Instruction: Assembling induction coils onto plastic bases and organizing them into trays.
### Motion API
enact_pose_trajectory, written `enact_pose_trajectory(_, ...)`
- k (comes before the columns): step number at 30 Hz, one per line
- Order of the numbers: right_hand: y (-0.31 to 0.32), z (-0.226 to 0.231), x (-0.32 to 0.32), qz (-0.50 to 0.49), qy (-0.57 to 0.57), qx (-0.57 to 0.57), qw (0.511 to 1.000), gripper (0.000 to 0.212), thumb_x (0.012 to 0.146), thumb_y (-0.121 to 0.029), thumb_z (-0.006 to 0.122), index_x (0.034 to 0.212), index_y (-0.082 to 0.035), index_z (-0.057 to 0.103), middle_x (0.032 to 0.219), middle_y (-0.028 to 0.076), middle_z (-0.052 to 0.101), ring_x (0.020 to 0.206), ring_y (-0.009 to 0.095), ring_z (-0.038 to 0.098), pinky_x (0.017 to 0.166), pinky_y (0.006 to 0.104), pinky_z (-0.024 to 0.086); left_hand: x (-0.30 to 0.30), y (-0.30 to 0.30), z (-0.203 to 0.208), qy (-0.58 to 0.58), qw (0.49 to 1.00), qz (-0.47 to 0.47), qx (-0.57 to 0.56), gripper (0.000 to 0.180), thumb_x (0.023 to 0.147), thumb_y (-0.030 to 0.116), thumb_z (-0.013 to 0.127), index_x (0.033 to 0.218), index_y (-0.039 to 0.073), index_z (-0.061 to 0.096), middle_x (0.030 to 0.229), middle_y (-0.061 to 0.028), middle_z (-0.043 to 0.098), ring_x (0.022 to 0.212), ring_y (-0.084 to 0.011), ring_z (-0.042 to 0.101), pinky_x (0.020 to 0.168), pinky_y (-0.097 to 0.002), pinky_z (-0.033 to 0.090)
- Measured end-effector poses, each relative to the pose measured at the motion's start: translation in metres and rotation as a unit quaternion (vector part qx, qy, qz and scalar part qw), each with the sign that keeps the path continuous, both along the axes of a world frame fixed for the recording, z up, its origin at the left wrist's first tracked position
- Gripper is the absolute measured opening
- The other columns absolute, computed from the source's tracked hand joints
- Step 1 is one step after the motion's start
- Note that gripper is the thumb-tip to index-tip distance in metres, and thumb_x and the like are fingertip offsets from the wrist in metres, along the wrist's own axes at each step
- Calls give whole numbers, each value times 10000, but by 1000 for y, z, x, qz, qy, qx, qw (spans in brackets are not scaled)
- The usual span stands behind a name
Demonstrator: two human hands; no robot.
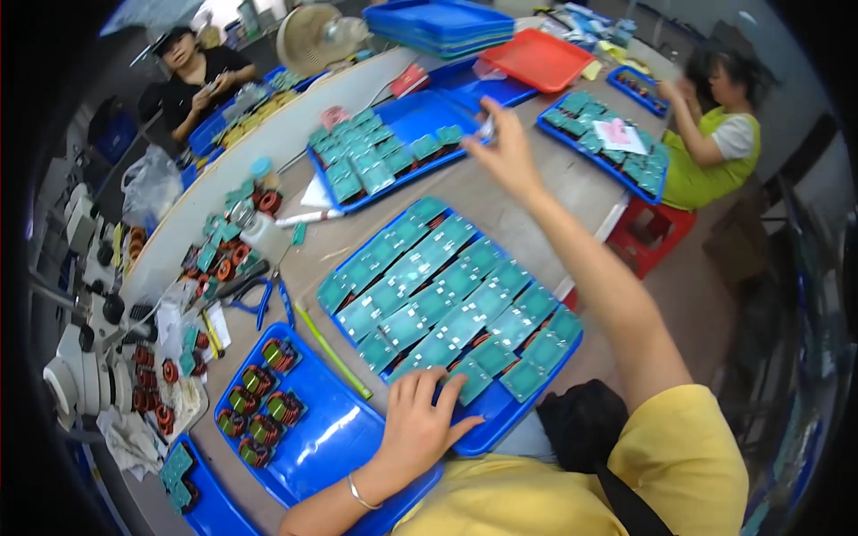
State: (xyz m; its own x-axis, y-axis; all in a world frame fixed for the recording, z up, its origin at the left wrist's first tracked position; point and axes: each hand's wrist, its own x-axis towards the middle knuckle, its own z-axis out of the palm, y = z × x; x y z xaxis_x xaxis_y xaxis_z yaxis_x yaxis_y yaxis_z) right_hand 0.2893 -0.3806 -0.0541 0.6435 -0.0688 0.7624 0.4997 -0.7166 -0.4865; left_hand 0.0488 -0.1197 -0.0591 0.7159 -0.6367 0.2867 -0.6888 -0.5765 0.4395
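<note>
My left hand (418,427) rests at the near edge of a blue tray (487,435) filled with rows of green circuit boards (438,299). Its fingers are apart, the fingertips touching the nearest boards and the thumb stretched to the right. Reaching far forward, my right hand (508,154) hovers beside the right end of another blue tray (407,116), which is partly filled with green boards (362,156). Between its thumb and forefinger is a small pale, shiny thing, too small to make out.
At the near left, a blue tray (335,438) holds several copper coils on boards (259,380). Blue-handled pliers (262,304) and a yellow-green strip (332,350) lie beside it. A red tray (536,59) and stacked blue trays (438,25) stand behind. Two people sit nearby.
</note>
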Motion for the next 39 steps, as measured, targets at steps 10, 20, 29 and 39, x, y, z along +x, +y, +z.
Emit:
enact_pose_trajectory(10,63,25,-217,71,58,212,973,636,767,-82,639,1331,-61,347,1114,99,482,926,168,523,803,286,423,-20,-16,-14,-38,999,-5,33,618,572,113,767,1095,2,457,1046,-186,481,1000,-355,460,879,-423,379)
enact_pose_trajectory(20,130,51,-287,276,116,159,941,635,746,-57,633,1310,10,350,1111,121,517,1041,205,501,899,309,381,-36,79,52,490,761,-29,-425,638,684,-3,716,1237,25,400,1228,-130,420,1133,-254,452,907,-393,440)
enact_pose_trajectory(29,194,36,-302,356,128,112,919,982,606,-34,779,1379,-8,173,1242,115,337,1160,280,430,957,416,349,-57,121,60,546,621,-112,-551,595,845,187,609,1307,38,264,1216,-139,463,1115,-242,482,918,-354,410)
enact_pose_trajectory(39,189,21,-307,399,147,322,846,1042,603,46,767,1392,-9,89,1270,134,352,1109,290,493,901,369,417,-56,117,53,610,573,-108,-537,517,907,209,500,1316,47,227,1226,-157,453,1135,-250,467,944,-376,391)
